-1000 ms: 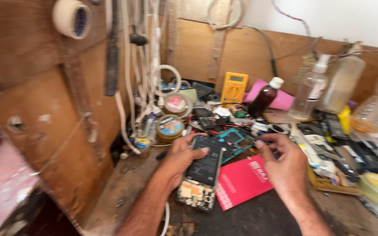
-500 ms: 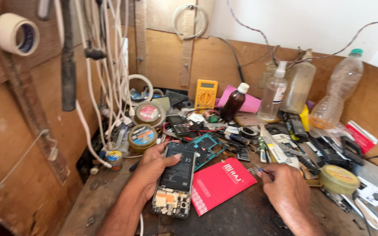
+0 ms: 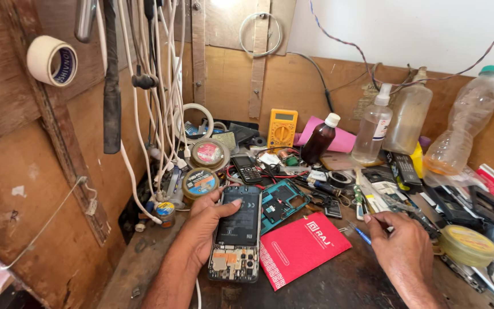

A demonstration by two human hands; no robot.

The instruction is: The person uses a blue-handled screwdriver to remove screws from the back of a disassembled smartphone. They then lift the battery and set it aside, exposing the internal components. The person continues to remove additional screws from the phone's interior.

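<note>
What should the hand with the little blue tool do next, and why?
Probably bring the blue tool across to the opened phone. The left hand holds the phone, its insides showing, while the right hand grips the tool off to the side.

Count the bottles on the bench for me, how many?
4, all standing along the back wall: a small brown bottle, a clear squeeze bottle, a cloudy bottle beside it, and a big plastic bottle at the right. Clutter could hide more.
</note>
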